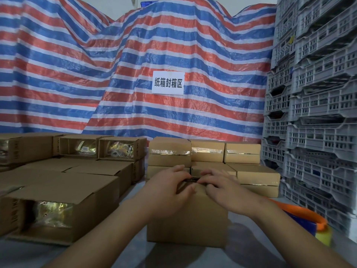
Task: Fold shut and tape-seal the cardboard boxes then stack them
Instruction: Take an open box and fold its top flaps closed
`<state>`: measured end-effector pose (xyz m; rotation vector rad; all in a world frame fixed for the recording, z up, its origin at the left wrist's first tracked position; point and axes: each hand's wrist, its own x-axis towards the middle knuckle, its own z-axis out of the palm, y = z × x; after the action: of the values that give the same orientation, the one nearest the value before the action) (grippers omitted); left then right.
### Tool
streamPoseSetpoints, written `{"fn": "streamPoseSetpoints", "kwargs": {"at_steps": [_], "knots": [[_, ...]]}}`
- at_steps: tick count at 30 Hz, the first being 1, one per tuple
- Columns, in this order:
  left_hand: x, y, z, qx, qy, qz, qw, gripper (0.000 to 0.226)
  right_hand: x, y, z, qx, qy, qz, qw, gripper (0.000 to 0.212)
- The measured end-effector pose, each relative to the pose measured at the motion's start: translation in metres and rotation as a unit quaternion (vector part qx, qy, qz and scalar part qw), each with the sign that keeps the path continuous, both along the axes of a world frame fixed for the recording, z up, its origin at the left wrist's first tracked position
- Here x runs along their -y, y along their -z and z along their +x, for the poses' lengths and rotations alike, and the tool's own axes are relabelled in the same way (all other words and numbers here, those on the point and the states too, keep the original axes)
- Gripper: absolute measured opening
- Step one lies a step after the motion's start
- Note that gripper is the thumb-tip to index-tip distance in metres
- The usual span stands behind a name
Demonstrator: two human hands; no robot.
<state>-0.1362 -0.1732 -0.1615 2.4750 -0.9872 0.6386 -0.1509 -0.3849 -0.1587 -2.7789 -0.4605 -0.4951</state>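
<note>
Head view: both hands (195, 187) press cardboard box (186, 225); sign (167, 82) reads 纸箱封箱区.

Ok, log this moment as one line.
step: folding flaps | left hand: presses box top | right hand: presses box top | tape: not on this box | taped boxes: stacked behind

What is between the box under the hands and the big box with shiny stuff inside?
Only bare grey table lies between the middle box and the open box to its left, in the head view.
</note>
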Motion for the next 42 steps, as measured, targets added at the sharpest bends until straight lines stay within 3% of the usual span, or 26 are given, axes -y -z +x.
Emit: {"fn": "streamPoseSetpoints", "kwargs": {"at_steps": [3, 7, 9, 14, 19, 21, 27, 34, 36, 38, 40, 42], "knots": [[-0.002, 0.002, -0.003, 0.026, 0.007, -0.002, 1.000, 0.039, 0.001, 0.003, -0.004, 0.038, -0.019, 0.029, 0.999, 0.052], [-0.003, 0.006, -0.001, 0.024, -0.012, -0.019, 0.999, 0.057, 0.003, 0.010, -0.006, 0.124, -0.060, 0.136, 0.981, 0.030], [-0.002, 0.006, -0.001, 0.031, -0.017, -0.008, 0.999, 0.054, 0.003, 0.012, -0.007, 0.138, -0.065, 0.164, 0.975, 0.030], [0.002, 0.009, -0.002, 0.056, -0.026, 0.042, 0.997, 0.046, -0.002, 0.017, -0.013, 0.146, -0.037, 0.121, 0.981, 0.025], [0.005, 0.017, 0.002, 0.076, -0.052, 0.071, 0.993, 0.052, -0.009, 0.031, -0.022, 0.185, 0.007, 0.007, 0.983, 0.053], [0.005, 0.019, 0.001, 0.093, -0.059, 0.075, 0.991, 0.051, -0.009, 0.030, -0.021, 0.185, 0.018, -0.009, 0.983, 0.054], [0.017, 0.013, -0.001, 0.095, -0.071, 0.132, 0.984, 0.060, -0.009, 0.032, -0.019, 0.200, 0.006, 0.003, 0.980, 0.047], [0.024, 0.019, -0.003, 0.083, -0.071, 0.118, 0.987, 0.055, -0.002, 0.022, -0.018, 0.127, -0.009, 0.040, 0.991, 0.044], [0.024, 0.019, -0.004, 0.077, -0.078, 0.124, 0.986, 0.057, 0.011, 0.013, -0.021, 0.108, 0.033, 0.135, 0.984, 0.045], [0.023, 0.019, -0.006, 0.071, -0.076, 0.127, 0.986, 0.059, 0.039, 0.005, -0.022, 0.149, 0.138, 0.168, 0.965, 0.037], [0.023, 0.017, -0.009, 0.073, -0.075, 0.128, 0.986, 0.059, 0.075, 0.002, -0.024, 0.137, 0.265, 0.120, 0.947, 0.036], [0.026, 0.014, -0.014, 0.076, -0.073, 0.130, 0.986, 0.059, 0.104, 0.010, -0.027, 0.067, 0.366, 0.048, 0.927, 0.042]]}}
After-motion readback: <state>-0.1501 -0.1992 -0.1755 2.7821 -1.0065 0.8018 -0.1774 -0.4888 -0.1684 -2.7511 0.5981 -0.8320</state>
